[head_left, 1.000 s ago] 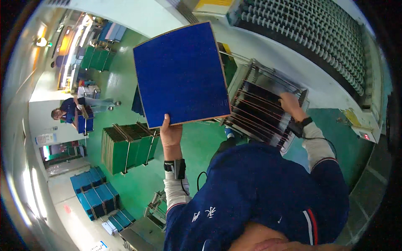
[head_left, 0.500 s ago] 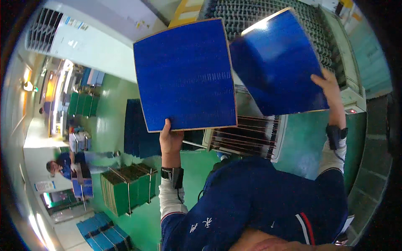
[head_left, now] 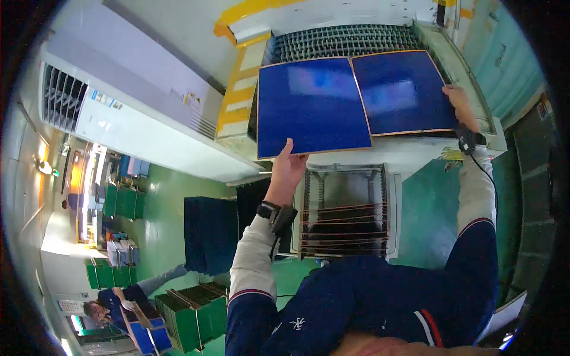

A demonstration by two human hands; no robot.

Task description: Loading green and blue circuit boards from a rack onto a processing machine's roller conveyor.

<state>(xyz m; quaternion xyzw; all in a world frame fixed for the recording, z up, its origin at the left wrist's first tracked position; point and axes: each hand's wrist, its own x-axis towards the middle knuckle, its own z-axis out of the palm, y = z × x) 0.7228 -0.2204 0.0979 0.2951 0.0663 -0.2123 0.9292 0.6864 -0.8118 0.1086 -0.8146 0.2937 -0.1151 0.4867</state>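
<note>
A glossy blue panel with a copper-coloured edge (head_left: 313, 113) is gripped near its bottom edge by my left hand (head_left: 287, 169), thumb on the face and fingers behind. My right hand (head_left: 461, 108) pinches a second blue panel (head_left: 404, 98) by its right edge. Side by side, the two panels meet or slightly overlap along their inner edges. They lie over a bed of dark rollers (head_left: 347, 43) on a pale machine (head_left: 460, 56), hiding most of it. Whether they rest on the rollers or hang just above, I cannot tell.
Close to my body stands a rack (head_left: 389, 207) with several copper-edged panels in it. Stacks of dark boards (head_left: 209, 234) and green boards (head_left: 205, 320) stand on the floor at left. A co-worker (head_left: 116, 302) is at the lower left. A white cabinet (head_left: 139, 133) borders the machine's left.
Both panels have moved from a raised, tilted position to lie flatter and level over the rollers. My left hand has shifted right and up. The co-worker appears lower in view.
</note>
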